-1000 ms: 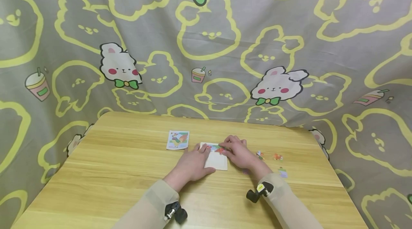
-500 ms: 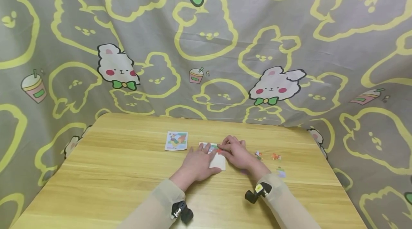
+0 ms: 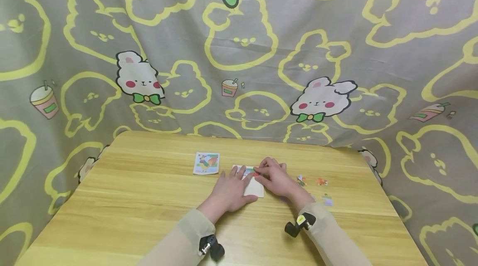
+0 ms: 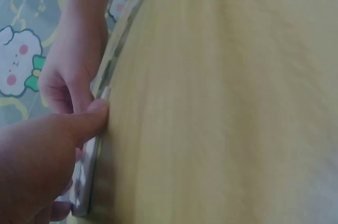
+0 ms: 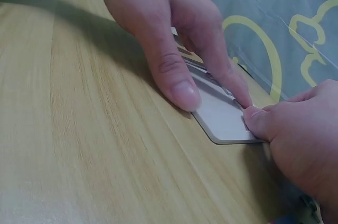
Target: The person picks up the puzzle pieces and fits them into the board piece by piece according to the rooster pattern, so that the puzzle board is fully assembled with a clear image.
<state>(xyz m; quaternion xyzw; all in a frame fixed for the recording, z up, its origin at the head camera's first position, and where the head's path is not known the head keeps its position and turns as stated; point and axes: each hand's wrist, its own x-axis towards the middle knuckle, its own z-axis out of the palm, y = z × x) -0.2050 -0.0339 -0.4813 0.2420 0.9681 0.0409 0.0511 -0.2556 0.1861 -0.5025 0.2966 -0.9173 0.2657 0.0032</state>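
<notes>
head view: white tray (image 3: 254, 189) flat on a wood-grain table (image 3: 149, 216), well inside the far edge and both side edges. wide stretch of tabletop between left forearm and left table edge; on the other side, loose puzzle pieces (image 3: 323, 182) just beyond the right wrist – closer quarters there. picture card (image 3: 206, 163) to the left of the tray, near the left fingertips but apart from them. patterned curtain (image 3: 186, 42) behind the far edge of the table.

left hand (image 3: 230, 193) palm down across the left part of the tray, fingers outstretched and spread, clenched on nothing. right hand (image 3: 274, 176) over the right edge of the tray, thumb and forefinger bent together, pinching a red puzzle piece (image 3: 256, 174) at the far right part of the tray – remaining fingers curled. both forearms slanting inward in beige sleeves (image 3: 336, 233).

left wrist view: tray nearly edge-on, left thumb (image 4: 95, 115) against its near side.

right wrist view: left forefinger tip close to right thumb tip above the tray, contact impossible to tell; one rounded tray corner in sight.
</notes>
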